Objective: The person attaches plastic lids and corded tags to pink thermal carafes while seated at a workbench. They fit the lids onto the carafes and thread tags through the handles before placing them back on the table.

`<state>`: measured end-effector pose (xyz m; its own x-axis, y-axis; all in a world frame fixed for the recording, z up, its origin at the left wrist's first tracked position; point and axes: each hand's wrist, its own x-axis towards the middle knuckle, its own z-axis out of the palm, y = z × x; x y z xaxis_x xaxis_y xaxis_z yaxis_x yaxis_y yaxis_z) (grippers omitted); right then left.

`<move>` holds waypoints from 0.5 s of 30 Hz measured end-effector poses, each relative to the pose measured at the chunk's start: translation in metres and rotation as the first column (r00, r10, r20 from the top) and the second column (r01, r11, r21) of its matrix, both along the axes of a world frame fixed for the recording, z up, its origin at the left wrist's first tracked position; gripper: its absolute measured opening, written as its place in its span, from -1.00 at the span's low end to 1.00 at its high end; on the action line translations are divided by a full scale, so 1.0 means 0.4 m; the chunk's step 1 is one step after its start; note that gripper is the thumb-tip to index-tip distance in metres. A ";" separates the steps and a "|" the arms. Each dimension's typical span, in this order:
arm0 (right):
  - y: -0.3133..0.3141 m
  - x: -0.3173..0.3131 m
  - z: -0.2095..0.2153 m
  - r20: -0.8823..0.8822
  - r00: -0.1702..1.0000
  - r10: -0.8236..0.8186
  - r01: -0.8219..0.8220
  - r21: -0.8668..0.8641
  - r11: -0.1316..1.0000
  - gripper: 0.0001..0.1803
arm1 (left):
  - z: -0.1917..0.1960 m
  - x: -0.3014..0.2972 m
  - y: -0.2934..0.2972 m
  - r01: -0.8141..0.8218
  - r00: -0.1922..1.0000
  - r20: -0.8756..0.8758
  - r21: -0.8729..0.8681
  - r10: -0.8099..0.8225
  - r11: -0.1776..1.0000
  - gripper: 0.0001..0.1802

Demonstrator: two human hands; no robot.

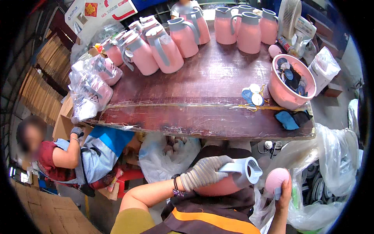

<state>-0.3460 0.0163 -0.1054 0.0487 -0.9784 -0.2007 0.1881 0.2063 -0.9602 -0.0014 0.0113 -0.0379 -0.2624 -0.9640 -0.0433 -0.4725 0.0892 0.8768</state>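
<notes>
A worker's gloved left hand [206,171] clamps a pink jug [230,180] on the lap while the right hand [283,192] grips its lid [276,178]; a steady jug should help seating it squarely.

A dark wooden table [218,78] fills the middle; stacked cardboard [43,93] stands left, a white fan [290,15] at the back

At the lower centre of the frame, a pink jug [228,183] with a grey top is held on its side by the gloved left hand [204,171]. A round pink lid [276,180] is gripped by the bare right hand [283,193] at the lower right. Above, many pink jugs [167,46] are stood on a dark wooden table [202,89], and a pink basin [290,84] is placed at its right end. A seated person [70,156] is seen at the left.
</notes>
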 end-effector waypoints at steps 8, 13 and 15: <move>-0.108 0.210 0.209 -0.634 0.708 0.310 -0.499 -0.139 0.856 -0.49 | 0.012 0.010 0.058 -0.014 0.996 0.084 -0.157 0.027 0.988 -0.65; -0.060 0.312 0.258 -0.834 0.487 0.259 -0.633 -0.133 0.763 -0.22 | -0.032 0.025 0.078 -0.035 0.998 0.036 -0.251 0.045 0.967 -0.64; -0.059 0.326 0.230 -0.857 0.481 0.185 -0.618 -0.182 0.765 -0.18 | -0.077 0.020 0.094 -0.034 0.998 0.033 -0.264 0.044 0.964 -0.60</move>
